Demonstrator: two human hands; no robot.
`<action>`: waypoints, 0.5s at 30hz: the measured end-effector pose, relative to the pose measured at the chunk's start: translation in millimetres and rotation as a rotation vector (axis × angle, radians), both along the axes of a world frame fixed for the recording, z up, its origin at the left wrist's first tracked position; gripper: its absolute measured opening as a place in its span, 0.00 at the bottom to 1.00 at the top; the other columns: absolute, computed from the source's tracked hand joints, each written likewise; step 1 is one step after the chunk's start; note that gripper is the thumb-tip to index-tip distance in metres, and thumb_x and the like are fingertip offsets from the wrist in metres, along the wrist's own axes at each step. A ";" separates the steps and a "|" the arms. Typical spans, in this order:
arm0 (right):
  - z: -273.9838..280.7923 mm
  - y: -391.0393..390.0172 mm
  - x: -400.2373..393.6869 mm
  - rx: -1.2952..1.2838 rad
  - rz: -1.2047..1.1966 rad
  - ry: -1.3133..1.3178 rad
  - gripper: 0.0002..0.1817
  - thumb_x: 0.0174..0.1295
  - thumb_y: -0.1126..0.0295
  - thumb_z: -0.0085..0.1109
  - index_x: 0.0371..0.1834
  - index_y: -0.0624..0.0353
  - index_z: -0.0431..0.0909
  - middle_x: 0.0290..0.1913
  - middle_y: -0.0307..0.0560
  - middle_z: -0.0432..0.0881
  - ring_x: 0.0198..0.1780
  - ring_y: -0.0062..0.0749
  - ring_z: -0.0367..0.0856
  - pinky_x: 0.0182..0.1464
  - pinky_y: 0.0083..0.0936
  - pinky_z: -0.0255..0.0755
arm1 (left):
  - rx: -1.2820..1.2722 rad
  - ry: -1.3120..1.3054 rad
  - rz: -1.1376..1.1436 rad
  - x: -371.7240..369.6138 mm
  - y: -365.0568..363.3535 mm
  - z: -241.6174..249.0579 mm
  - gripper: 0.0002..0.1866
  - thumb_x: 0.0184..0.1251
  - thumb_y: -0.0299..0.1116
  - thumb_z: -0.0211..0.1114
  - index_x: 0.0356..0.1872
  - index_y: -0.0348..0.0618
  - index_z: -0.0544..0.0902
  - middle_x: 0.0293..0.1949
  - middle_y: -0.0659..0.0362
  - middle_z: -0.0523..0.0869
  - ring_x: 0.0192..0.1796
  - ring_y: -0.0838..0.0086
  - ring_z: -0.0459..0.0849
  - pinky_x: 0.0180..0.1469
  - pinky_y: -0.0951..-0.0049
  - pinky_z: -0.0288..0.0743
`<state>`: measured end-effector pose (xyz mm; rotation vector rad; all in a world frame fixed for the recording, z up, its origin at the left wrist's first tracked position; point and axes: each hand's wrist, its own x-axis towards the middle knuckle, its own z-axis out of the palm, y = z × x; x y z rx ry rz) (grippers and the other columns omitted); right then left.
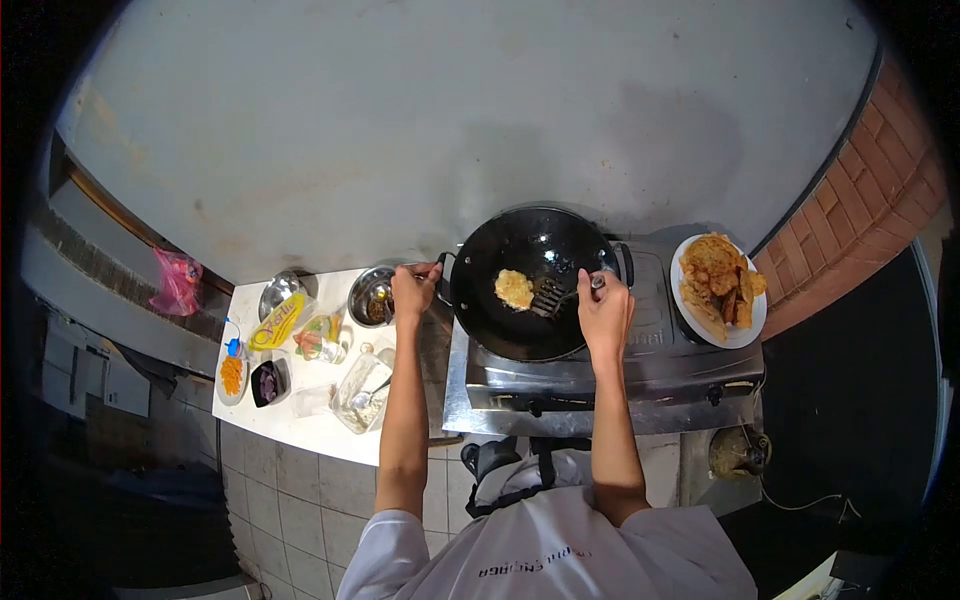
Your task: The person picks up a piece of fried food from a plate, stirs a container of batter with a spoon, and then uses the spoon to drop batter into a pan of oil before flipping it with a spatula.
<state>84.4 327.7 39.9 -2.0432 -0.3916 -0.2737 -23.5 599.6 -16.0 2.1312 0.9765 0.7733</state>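
A black wok (540, 340) sits on the stove's left side. My left hand (413, 290) is closed at the wok's left handle (446, 279), with fingertips pinching it. In my right hand (606, 310), closed over the wok's right part, is a slotted spatula (548, 297). Its slotted head is down in the wok, right at the edge of a pale golden fritter (514, 289). Dark, shiny oil shows around the fritter.
A white plate (690, 318) heaped with fried pieces stands on the stove's right side. The steel stove (630, 385) adjoins a white table (340, 440) holding metal bowls (368, 297), a plastic container (362, 395) and a yellow packet (277, 322). A gas cylinder (738, 452) stands below right.
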 end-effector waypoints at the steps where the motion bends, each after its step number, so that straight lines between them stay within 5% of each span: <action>1: -1.4 1.4 0.3 0.001 0.004 0.000 0.14 0.59 0.64 0.62 0.26 0.66 0.78 0.20 0.56 0.79 0.25 0.52 0.81 0.28 0.38 0.70 | 0.001 0.000 0.004 0.0 0.7 -0.8 0.12 0.54 0.35 0.71 0.35 0.38 0.88 0.29 0.46 0.87 0.32 0.62 0.87 0.40 0.69 0.78; 7: -7.5 8.4 1.3 0.107 0.000 0.064 0.15 0.61 0.62 0.61 0.30 0.67 0.77 0.20 0.54 0.79 0.23 0.45 0.81 0.28 0.37 0.70 | 0.000 -0.029 0.001 1.2 -1.0 -3.9 0.12 0.55 0.36 0.71 0.34 0.38 0.88 0.29 0.47 0.87 0.33 0.61 0.88 0.42 0.69 0.78; 15: -14.8 10.2 3.2 -0.019 0.057 0.034 0.16 0.65 0.66 0.53 0.26 0.69 0.75 0.25 0.65 0.79 0.33 0.63 0.78 0.32 0.46 0.69 | -0.004 -0.043 -0.004 3.0 -0.4 -10.3 0.12 0.56 0.36 0.70 0.35 0.38 0.87 0.29 0.46 0.87 0.34 0.60 0.88 0.40 0.67 0.78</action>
